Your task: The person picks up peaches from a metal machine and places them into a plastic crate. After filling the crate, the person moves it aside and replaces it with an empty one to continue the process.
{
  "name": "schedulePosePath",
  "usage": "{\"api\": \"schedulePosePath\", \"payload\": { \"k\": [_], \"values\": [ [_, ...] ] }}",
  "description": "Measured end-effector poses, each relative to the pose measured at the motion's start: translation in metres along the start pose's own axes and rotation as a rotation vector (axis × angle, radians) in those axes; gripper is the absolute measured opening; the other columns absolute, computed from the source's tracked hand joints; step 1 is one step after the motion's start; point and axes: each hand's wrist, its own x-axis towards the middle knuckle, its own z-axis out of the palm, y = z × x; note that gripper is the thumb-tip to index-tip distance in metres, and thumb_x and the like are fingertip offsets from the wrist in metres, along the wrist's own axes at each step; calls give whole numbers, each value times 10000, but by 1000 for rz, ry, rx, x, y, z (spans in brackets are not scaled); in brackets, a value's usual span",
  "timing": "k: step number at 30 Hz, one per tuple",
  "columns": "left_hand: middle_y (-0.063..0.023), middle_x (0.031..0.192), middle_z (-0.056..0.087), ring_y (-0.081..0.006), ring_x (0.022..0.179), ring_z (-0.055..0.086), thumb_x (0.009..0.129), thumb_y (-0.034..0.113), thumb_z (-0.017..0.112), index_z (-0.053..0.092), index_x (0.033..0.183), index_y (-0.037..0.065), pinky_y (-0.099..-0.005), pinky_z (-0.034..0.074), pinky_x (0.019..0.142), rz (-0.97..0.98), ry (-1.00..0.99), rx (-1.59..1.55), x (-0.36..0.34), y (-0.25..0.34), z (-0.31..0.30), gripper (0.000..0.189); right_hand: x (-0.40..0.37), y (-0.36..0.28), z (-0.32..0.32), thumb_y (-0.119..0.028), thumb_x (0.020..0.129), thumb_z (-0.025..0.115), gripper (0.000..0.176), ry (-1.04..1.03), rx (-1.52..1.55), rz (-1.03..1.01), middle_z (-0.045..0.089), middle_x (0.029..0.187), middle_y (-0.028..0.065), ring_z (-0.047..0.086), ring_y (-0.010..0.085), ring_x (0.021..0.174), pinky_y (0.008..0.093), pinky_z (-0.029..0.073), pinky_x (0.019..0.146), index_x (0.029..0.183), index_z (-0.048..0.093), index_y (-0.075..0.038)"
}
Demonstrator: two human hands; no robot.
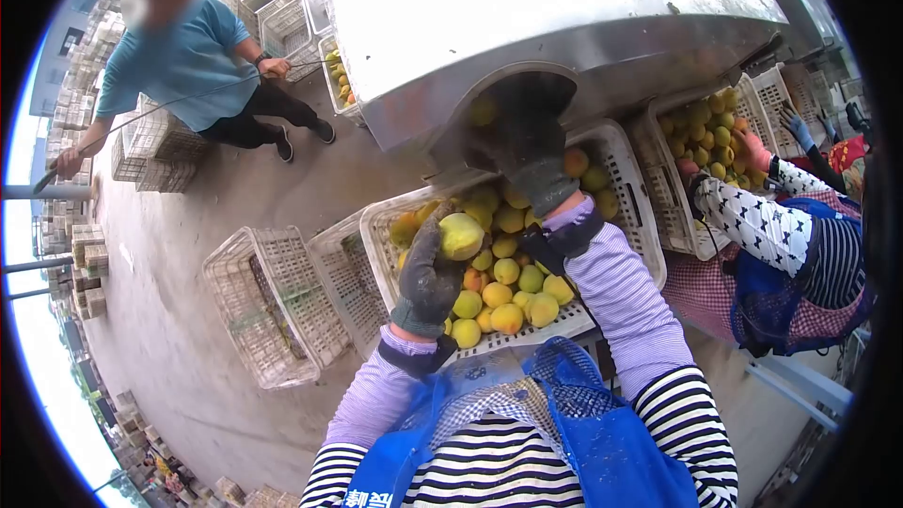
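Note:
My left hand (429, 268), in a dark work glove, is closed around a yellow-green peach (461, 237) just above the crate. Below it, a white plastic crate (484, 350) holds many yellow, green and orange peaches (506, 318). My right hand (538, 155), also in a dark glove, reaches into a round opening in the metal machine (414, 99). Its fingers are lost in the shadow there, so I cannot see whether they grip anything. A blurred yellowish fruit (483, 111) shows inside the opening, beside that hand.
On the left, empty white crates (268, 310) stand on the concrete floor (160, 292). To my right, a co-worker's gloved hands (750, 150) are at another crate of peaches (701, 136). A person in a blue shirt (183, 66) stands at upper left, holding a long thin cord or rod.

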Motion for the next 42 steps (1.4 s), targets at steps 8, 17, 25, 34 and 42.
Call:
{"api": "schedulePosePath", "payload": {
  "k": [8,17,25,34,42],
  "values": [
    [-174,1330,579,-286,1218,586,1056,332,495,377,1459,-35,-390,454,1077,188,-143,104,-3,3,15,558,-122,-4,-23,-436,710,828,760,-119,262,-216,602,1245,188,585,380,1105,492,467,951,1318,571,-60],
    [-132,1343,562,-206,1192,584,1078,425,390,351,1501,1,-337,505,985,-132,-39,-79,25,10,26,600,-116,2,-29,-364,680,857,706,90,249,-174,603,1183,191,625,381,1022,447,534,835,1257,612,-40],
    [-135,1359,539,-208,1111,588,1081,421,379,333,1544,123,-384,515,960,-191,92,-198,28,8,7,553,-41,2,-22,-457,694,846,649,182,24,-124,671,969,166,664,337,813,433,545,712,1172,667,-55],
    [-245,1421,479,-379,1270,504,940,226,644,421,1463,44,-436,438,1059,-93,116,378,9,-49,-2,596,-18,19,-26,-467,803,774,501,21,57,-25,701,912,131,678,333,823,413,546,714,1105,708,-73],
    [-228,1404,480,-448,1262,463,806,294,690,524,1396,159,-563,349,1065,299,-118,1689,50,-155,16,628,-148,150,17,-314,892,659,275,-241,-508,-157,682,891,130,660,321,773,450,515,682,1045,672,-86]
  ]
}}
